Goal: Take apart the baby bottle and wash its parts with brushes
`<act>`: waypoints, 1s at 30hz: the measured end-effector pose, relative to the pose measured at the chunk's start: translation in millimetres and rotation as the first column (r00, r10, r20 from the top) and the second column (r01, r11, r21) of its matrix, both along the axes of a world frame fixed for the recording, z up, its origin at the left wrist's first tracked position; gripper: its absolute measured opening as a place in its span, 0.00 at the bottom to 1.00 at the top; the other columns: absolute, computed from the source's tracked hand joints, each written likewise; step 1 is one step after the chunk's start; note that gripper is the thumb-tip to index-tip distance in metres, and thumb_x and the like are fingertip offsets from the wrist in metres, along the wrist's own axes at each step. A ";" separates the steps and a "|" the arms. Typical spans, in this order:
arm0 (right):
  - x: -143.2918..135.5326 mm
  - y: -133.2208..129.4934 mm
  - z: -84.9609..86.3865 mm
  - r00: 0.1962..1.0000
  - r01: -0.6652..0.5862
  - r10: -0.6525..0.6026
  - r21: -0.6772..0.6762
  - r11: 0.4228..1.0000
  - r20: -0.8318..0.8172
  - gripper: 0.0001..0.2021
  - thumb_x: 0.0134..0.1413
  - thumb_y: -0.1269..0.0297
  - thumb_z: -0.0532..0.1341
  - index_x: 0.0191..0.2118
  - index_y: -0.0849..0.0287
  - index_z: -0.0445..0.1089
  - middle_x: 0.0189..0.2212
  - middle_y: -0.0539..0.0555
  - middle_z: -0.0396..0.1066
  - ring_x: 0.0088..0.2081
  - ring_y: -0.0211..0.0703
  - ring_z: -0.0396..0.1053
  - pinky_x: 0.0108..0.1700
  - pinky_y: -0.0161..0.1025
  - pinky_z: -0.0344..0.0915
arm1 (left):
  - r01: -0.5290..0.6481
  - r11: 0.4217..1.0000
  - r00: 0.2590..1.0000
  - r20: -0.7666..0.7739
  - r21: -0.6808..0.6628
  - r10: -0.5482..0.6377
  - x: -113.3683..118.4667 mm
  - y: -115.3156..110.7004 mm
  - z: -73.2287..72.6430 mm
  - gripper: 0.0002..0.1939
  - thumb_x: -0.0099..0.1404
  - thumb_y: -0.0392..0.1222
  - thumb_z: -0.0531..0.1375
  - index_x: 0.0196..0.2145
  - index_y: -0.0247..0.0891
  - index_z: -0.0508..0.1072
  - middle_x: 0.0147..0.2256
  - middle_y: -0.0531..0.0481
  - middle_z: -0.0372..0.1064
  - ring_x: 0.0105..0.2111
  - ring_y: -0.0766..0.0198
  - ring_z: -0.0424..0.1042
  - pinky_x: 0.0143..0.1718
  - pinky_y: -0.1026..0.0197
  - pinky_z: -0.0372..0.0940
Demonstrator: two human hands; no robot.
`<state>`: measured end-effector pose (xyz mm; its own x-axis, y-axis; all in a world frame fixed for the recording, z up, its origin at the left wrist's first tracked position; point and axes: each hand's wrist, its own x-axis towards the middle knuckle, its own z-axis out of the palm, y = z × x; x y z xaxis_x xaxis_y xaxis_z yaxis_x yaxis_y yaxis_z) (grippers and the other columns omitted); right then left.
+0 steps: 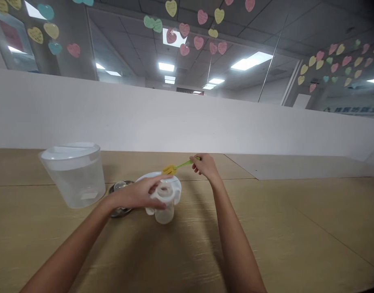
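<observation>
My right hand (204, 165) pinches the green handle of a bottle brush (183, 164). Its yellow head (169, 169) points left, above and behind the mouth of a clear bottle. My left hand (144, 192) is curled about the upper part of that bottle (164, 213), thumb in front and fingers behind. A white collar with side handles surrounds the bottle's neck, and the mouth is uncovered. Behind the bottle lies a white plate or bowl (177, 183), partly hidden by my hand. A dark metal dish (121, 213) with a clear rounded piece (120, 185) in it sits partly behind my left wrist.
A large translucent bucket (80, 179) with a white rim stands at the left. The wooden table (281, 228) runs up to a low white wall (175, 118). Above it are glass panes with heart-shaped notes. A grey sheet or panel (296, 167) lies at the back right.
</observation>
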<state>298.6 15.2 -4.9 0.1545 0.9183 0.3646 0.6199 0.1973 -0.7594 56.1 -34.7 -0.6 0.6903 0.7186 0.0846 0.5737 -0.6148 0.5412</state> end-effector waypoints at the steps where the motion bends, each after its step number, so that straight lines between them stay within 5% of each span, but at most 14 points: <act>1: -0.2 0.7 -0.5 1.000 0.004 -0.004 0.000 1.000 0.002 0.12 0.54 0.62 0.54 0.26 0.62 0.69 0.18 0.51 0.69 0.17 0.32 0.65 0.18 0.27 0.58 | 0.054 0.998 0.998 -0.039 -0.028 -0.055 7.5 -2.4 -5.9 0.43 0.52 0.50 0.63 0.62 0.40 0.52 0.48 0.46 0.68 0.44 0.56 0.69 0.43 0.60 0.65; 8: 9.7 6.3 -3.6 0.993 0.098 -0.098 0.003 0.995 0.063 0.14 0.56 0.61 0.52 0.29 0.63 0.71 0.22 0.53 0.72 0.20 0.34 0.67 0.21 0.28 0.60 | 0.150 0.988 0.972 -0.179 -0.038 -0.154 32.1 -9.4 -34.2 0.39 0.48 0.46 0.65 0.58 0.41 0.59 0.50 0.47 0.67 0.48 0.53 0.66 0.48 0.60 0.61; 17: 16.8 30.5 -28.6 0.941 0.257 -0.234 -0.068 0.964 0.243 0.15 0.58 0.63 0.51 0.37 0.64 0.74 0.28 0.59 0.75 0.24 0.38 0.70 0.29 0.33 0.61 | 0.227 0.970 0.967 -0.093 -0.087 -0.235 33.5 -9.1 -36.7 0.32 0.47 0.39 0.64 0.52 0.42 0.66 0.48 0.49 0.69 0.47 0.55 0.67 0.48 0.62 0.60; 25: 6.1 46.5 -56.5 0.911 0.177 -0.065 -0.244 0.953 0.407 0.14 0.59 0.65 0.52 0.38 0.64 0.73 0.31 0.59 0.75 0.27 0.37 0.71 0.32 0.31 0.62 | 0.213 0.973 0.975 -0.050 -0.092 -0.218 32.4 -8.0 -39.7 0.27 0.48 0.39 0.64 0.48 0.45 0.69 0.45 0.51 0.71 0.44 0.55 0.69 0.45 0.62 0.61; 30: 15.7 50.6 -71.7 0.862 0.141 0.142 -0.499 0.855 0.486 0.07 0.52 0.68 0.59 0.28 0.67 0.72 0.24 0.55 0.73 0.24 0.38 0.70 0.30 0.35 0.65 | 0.211 0.973 0.972 -0.091 -0.092 -0.219 32.8 -5.4 -40.4 0.30 0.48 0.42 0.65 0.50 0.45 0.67 0.45 0.51 0.70 0.45 0.55 0.68 0.44 0.62 0.61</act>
